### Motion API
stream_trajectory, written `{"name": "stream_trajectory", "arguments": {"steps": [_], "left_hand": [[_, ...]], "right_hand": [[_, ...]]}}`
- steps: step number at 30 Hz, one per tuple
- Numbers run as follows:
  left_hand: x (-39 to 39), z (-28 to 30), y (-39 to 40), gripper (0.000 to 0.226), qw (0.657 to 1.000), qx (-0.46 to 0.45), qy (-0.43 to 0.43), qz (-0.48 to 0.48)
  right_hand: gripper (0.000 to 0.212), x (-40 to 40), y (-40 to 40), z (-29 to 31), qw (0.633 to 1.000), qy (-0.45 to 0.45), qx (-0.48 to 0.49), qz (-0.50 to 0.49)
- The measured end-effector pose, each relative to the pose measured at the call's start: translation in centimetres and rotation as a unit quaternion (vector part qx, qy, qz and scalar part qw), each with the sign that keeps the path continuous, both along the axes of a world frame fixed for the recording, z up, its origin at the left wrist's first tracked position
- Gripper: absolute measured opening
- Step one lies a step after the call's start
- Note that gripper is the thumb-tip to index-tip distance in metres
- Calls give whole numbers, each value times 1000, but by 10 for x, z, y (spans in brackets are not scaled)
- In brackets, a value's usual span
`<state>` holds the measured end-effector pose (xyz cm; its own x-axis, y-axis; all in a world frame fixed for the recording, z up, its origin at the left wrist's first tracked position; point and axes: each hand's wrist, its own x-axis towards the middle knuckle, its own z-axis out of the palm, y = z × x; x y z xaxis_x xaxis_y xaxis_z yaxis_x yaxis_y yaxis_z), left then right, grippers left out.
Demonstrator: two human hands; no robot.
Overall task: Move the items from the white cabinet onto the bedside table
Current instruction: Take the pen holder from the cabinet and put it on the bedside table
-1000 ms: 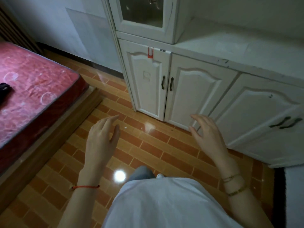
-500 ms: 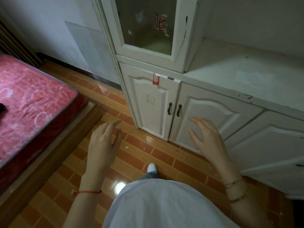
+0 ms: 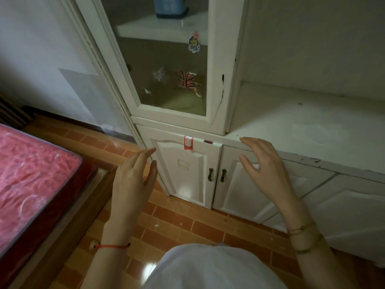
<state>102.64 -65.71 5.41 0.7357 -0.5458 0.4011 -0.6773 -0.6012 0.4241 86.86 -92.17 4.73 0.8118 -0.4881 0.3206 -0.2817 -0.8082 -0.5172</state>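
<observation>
The white cabinet (image 3: 216, 126) fills the upper and right part of the view, and its top is cut off by the frame. Behind the glass door (image 3: 164, 59) the inside is dim and the reflections make it hard to read. On the upper shelf stands a blue container (image 3: 169, 7), of which only the bottom part is visible (what it holds cannot be told). On the lower level there is a pale, greenish surface, and I cannot say if it is an item or only the shelf floor. Some stickers are on the glass: a small cartoon sticker (image 3: 193, 44), a red and white butterfly-like sticker (image 3: 187, 80), and a faint white one (image 3: 158, 74) beside it.

A red label (image 3: 188, 143) hangs over the top edge of the lower left door (image 3: 183, 167); it has white print, but this is too blurred to read. A small mark is on the panel of this door, also not readable. The two lower doors are closed, with dark handles (image 3: 217, 175) side by side.

The left hand (image 3: 133, 180) is in front of the lower left door, fingers straight and relaxed, and it holds nothing. The right hand (image 3: 264, 170) is near the edge of the counter (image 3: 302, 126), fingers spread and slightly bent, also holding nothing; whether it touches the edge cannot be told. The two hands are well apart.

At the left, a bed with a red cover (image 3: 31, 180) is cut off by the frame. The bedside table is not in view.
</observation>
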Motion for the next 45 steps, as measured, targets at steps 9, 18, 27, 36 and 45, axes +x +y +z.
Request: {"name": "stream_trajectory", "arguments": {"steps": [9, 18, 27, 36, 45], "left_hand": [[36, 67, -73, 35, 992, -75, -97, -41], [72, 192, -147, 33, 941, -211, -252, -80], [87, 288, -209, 36, 903, -326, -264, -93], [93, 317, -240, 44, 890, -349, -271, -111], [80, 329, -246, 24, 880, -377, -263, -122]], "right_hand": [[41, 36, -33, 68, 994, -91, -64, 4], [42, 72, -56, 178, 953, -249, -172, 8], [45, 107, -70, 245, 934, -309, -178, -9], [54, 133, -71, 255, 941, -282, -185, -1], [53, 137, -75, 252, 937, -299, -179, 4]]}}
